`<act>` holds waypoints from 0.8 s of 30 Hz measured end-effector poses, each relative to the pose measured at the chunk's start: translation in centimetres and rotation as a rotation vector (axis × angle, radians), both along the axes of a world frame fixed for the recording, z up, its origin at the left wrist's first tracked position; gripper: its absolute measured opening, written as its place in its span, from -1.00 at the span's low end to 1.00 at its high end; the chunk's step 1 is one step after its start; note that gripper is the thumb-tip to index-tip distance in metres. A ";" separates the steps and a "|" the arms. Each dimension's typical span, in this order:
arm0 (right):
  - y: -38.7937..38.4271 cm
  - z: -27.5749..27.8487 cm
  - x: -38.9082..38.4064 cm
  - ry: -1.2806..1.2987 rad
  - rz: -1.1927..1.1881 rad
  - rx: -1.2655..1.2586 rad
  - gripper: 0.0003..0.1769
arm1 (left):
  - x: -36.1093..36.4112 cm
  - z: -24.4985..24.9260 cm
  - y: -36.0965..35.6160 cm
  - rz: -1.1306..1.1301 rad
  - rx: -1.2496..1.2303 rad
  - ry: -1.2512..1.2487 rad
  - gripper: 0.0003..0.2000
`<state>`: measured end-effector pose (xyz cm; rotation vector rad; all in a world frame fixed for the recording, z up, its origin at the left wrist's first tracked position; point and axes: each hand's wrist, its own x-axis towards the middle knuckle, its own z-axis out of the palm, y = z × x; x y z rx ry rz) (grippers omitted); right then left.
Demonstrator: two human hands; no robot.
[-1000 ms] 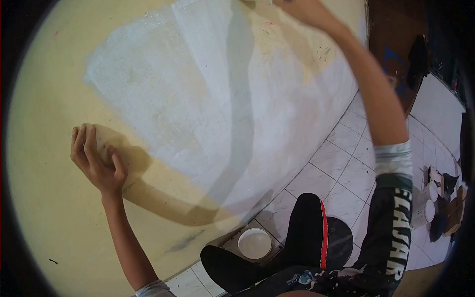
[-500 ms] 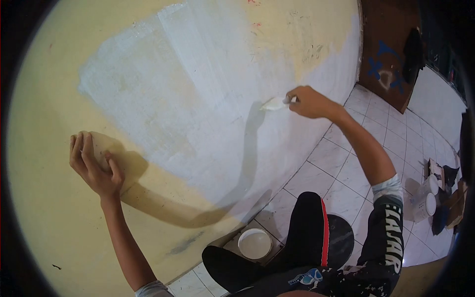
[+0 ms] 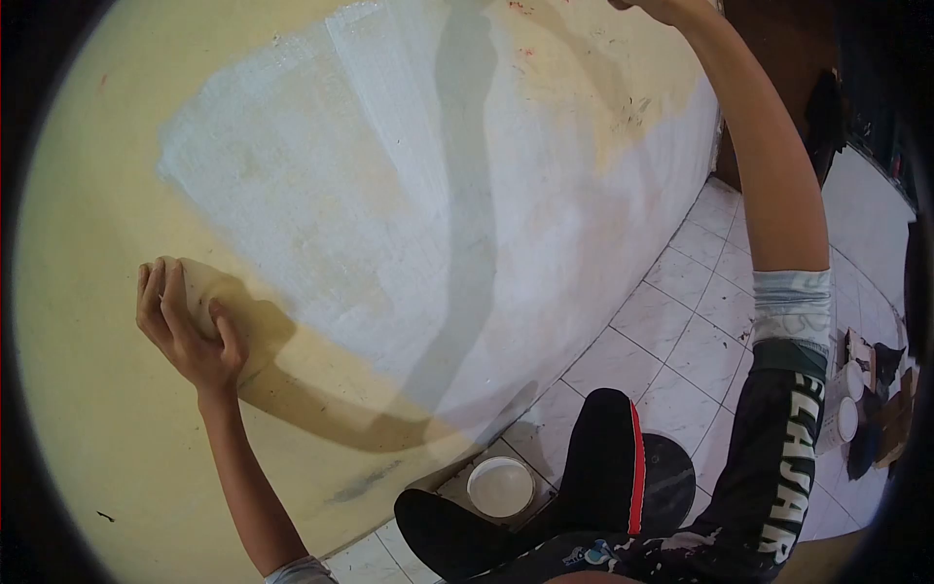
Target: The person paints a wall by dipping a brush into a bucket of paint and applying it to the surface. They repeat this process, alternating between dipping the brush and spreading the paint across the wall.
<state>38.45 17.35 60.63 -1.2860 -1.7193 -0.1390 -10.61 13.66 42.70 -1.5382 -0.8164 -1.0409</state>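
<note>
My left hand [image 3: 193, 331] rests against the yellow part of the wall [image 3: 88, 389] with its fingers apart, holding nothing. At the top edge of the view, my right hand [image 3: 660, 8] is mostly cut off, its visible fingers curled closed. The white-tipped paintbrush it gripped half a second earlier lies outside the frame. A broad patch of white paint [image 3: 282, 165] covers the middle of the wall, with yellow showing around it. Between my knees stands a round tub of white paint [image 3: 500, 487].
White floor tiles [image 3: 671, 321] run along the base of the wall. A brown door [image 3: 778, 58] is at the upper right. White containers [image 3: 839, 424] and a cardboard piece [image 3: 897, 419] lie at the far right. Under me is a dark round seat [image 3: 666, 482].
My right arm has swung up and away, carrying the hand from mid-wall to the top edge and the paintbrush out of view. My left hand has stayed in place.
</note>
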 end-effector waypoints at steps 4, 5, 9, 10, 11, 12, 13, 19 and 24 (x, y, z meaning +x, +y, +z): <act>3.8 -3.1 -0.7 -0.025 -0.052 0.204 -0.77 | -0.1 0.0 0.1 -0.006 -0.003 0.005 -0.50; 5.3 -5.4 -0.7 -0.057 -0.003 0.253 -0.76 | -0.1 0.0 0.1 -0.008 -0.005 0.006 -0.50; 7.2 -16.6 -1.4 0.051 0.089 0.287 -0.66 | 0.1 0.0 0.2 -0.006 0.005 -0.010 -0.47; 6.3 -18.8 -1.6 0.097 0.118 0.224 -0.68 | 0.1 0.0 0.1 0.005 0.012 -0.010 -0.45; 5.4 -20.7 -1.5 0.126 0.161 0.121 -0.69 | 0.1 0.1 0.1 0.001 0.016 -0.011 -0.45; 4.6 -22.4 -1.2 0.157 0.202 0.018 -0.69 | -0.1 0.1 0.1 -0.001 0.001 -0.010 -0.47; 4.3 -24.4 -0.4 0.091 0.169 -0.076 -0.69 | -0.2 0.0 0.0 -0.002 -0.016 -0.009 -0.49; 1.9 -26.8 2.7 -0.135 0.092 -0.471 -0.72 | -0.3 0.0 0.0 -0.050 -0.002 -0.019 -0.42; 6.8 -19.5 4.3 -0.323 0.166 -0.274 -0.77 | -0.4 -0.1 -0.3 -0.025 -0.021 -0.011 -0.44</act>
